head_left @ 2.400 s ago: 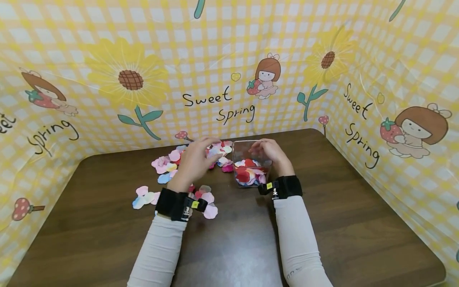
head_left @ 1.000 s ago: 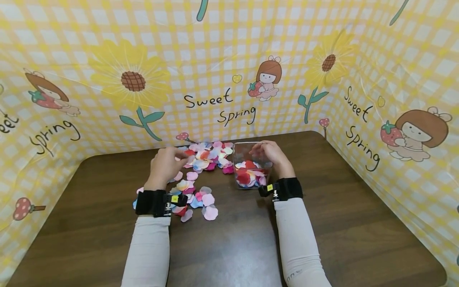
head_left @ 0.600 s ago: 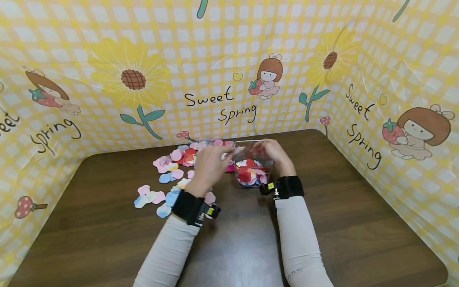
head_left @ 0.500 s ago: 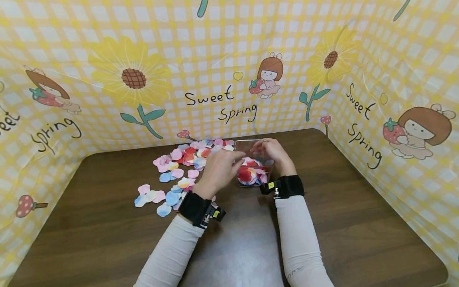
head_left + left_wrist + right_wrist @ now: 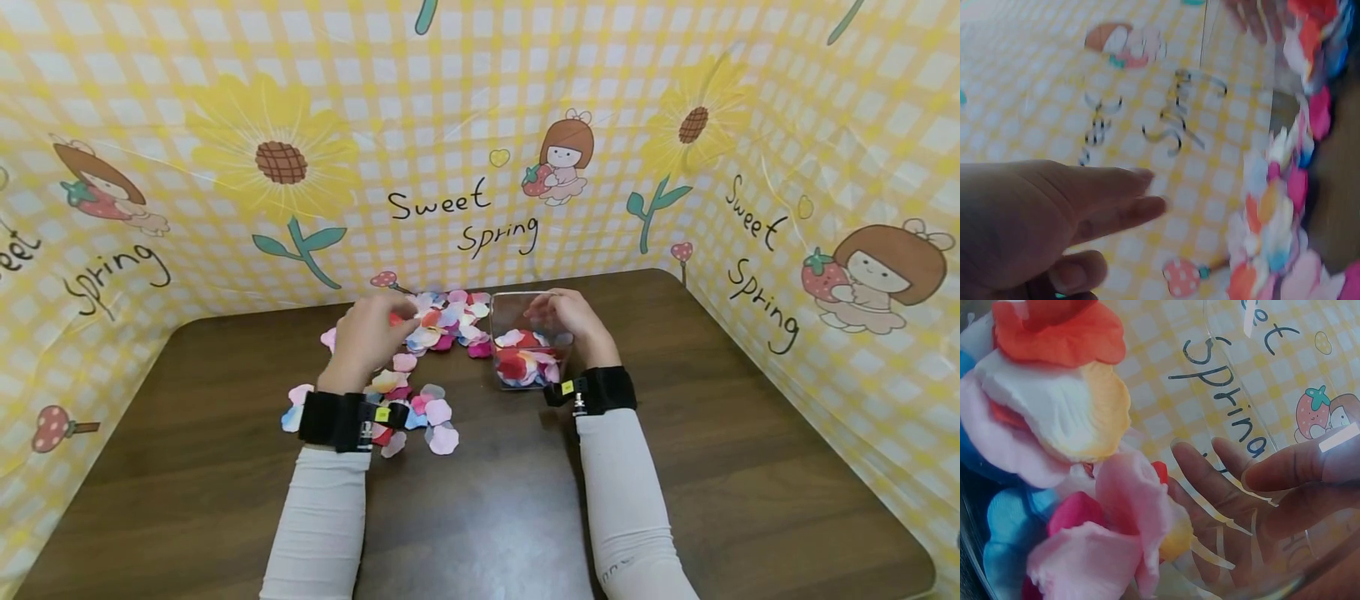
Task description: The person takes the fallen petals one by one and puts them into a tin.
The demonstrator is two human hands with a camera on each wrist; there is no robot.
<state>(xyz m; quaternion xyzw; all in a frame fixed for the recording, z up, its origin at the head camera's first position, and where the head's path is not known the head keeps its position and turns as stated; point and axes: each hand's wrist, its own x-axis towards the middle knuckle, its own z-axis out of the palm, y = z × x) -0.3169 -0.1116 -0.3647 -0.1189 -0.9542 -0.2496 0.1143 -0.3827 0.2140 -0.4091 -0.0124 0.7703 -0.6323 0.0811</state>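
Centre of the head view: right hand (image 5: 572, 321) grips the rim of the clear box (image 5: 528, 350), partly filled with petals. Just left of it, left hand (image 5: 367, 337), fingers loosely extended and empty, hovers over the loose petal pile (image 5: 420, 367) on the table (image 5: 712, 433).

Backdrop (image 5: 480, 100): yellow-and-white checked sheet, filling the upper frame and folding in at left and right.
Prints: sunflowers, strawberry-holding cartoon girls, red mushrooms, "Sweet Spring" lettering.
Worktop (image 5: 750, 467): dark brown wood grain, rounded corners, lower frame.
Light: soft, even.
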